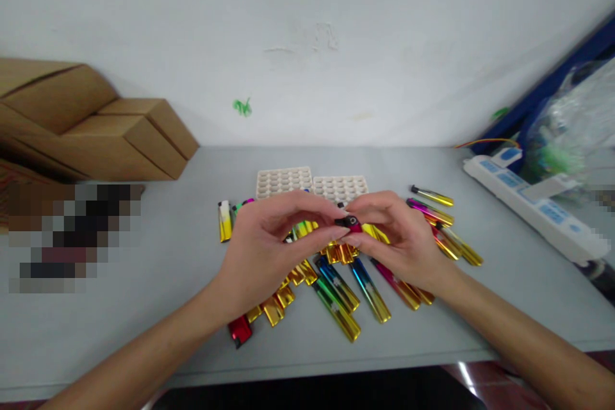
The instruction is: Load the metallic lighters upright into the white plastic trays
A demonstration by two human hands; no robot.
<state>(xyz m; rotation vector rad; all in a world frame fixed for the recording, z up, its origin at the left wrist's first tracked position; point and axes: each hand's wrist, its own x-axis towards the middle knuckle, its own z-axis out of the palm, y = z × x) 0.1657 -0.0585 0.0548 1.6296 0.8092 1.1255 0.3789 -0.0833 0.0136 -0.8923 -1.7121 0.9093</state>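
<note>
Two hands meet over the middle of the grey counter [144, 307], but let's sweep across from the left first: stacked cardboard boxes [96, 128] sit against the white wall, with a blurred patch just below them. Moving in, a yellow-and-white lighter [224, 220] lies alone at the left edge of the spread, and down near the front edge there's a red lighter [239, 330] beside gold ones. Now the left hand [269, 250], fingers curled, thumb and fingertips pinched toward the centre, touching the small red-and-black lighter piece [350, 224] held up between both hands, just above the heap. Behind the hands, two pale trays [312, 184] with rows of round pockets lie side by side. Under the hands fans out the pile of shiny lighters [346, 298], green, blue, pink and gold, overlapping one another. The right hand [398, 237] is closed on that same small piece from the other side, thumb below, fingers above. Past it, a few more lighters [442, 224] lie near the right wrist. Further right, a white power strip [528, 211] runs at an angle, and a clear plastic bag [571, 122] bulges in the corner
</note>
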